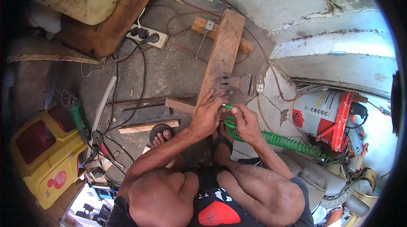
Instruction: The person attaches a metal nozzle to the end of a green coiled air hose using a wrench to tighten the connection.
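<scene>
My right hand (248,125) is closed in a pinch on the green end of a coiled air hose (292,141). The hose's small fitting (227,106) points left, into my left hand. My left hand (207,116) is closed beside that tip, its fingertips over the wooden plank (221,51). Whatever lies between the left fingers is too hidden to name. Just past the hands, a dark metal block like a small anvil or vise (241,83) sits against the plank's right edge. From my right hand the green coils run right, beyond my knee.
A power strip (159,36) with plugs lies at the upper left, cords trailing. An angle grinder (78,119) leans by a yellow casing (42,150). A white and red machine (320,114) stands right. Wood strips (148,126) and a metal clamp rod (203,40) lie on the floor.
</scene>
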A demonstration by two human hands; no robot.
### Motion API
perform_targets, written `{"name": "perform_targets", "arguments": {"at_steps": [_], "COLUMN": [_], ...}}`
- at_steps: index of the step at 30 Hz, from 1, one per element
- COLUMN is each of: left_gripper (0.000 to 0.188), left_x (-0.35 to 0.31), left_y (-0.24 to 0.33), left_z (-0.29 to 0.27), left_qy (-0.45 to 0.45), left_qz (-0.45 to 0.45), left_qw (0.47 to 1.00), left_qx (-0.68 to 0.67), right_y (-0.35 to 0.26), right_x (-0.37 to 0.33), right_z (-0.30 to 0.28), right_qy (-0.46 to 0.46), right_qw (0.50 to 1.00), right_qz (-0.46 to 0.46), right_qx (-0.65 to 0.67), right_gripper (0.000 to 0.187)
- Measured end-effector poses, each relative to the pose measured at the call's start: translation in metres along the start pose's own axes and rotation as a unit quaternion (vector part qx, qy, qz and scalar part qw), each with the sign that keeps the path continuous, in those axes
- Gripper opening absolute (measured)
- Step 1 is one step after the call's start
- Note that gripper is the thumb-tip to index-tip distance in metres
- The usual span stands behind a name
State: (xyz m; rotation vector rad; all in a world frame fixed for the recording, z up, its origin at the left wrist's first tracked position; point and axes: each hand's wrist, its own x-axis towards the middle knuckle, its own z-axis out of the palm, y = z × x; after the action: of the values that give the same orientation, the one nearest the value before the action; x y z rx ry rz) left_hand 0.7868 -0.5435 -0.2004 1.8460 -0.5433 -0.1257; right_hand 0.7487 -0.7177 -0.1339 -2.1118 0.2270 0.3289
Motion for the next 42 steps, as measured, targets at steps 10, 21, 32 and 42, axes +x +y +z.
{"name": "perform_targets", "arguments": {"at_steps": [10,21,32,42], "left_gripper": [0.03,0.03,0.031,0.034], "left_x": [-0.003,-0.005,-0.003,0.002], "left_y": [-0.005,-0.014,-0.027,-0.03], "left_z": [-0.006,-0.023,-0.023,-0.025], "left_qy": [0.014,-0.05,-0.032,-0.023], "left_qz": [0.021,0.022,0.026,0.055], "left_qw": [0.999,0.993,0.998,0.998], "left_qx": [0.033,0.102,0.057,0.031], "right_y": [-0.005,-0.024,-0.033,-0.042], "right_x": [0.005,0.008,0.012,0.015], "right_z": [0.004,0.006,0.005,0.0], "right_qy": [-0.009,-0.038,-0.093,-0.171], "right_qw": [0.998,0.958,0.929,0.898], "right_qz": [-0.052,-0.144,-0.096,-0.062], "right_qx": [-0.033,-0.246,-0.345,-0.401], "right_gripper": [0.018,0.012,0.023,0.018]}}
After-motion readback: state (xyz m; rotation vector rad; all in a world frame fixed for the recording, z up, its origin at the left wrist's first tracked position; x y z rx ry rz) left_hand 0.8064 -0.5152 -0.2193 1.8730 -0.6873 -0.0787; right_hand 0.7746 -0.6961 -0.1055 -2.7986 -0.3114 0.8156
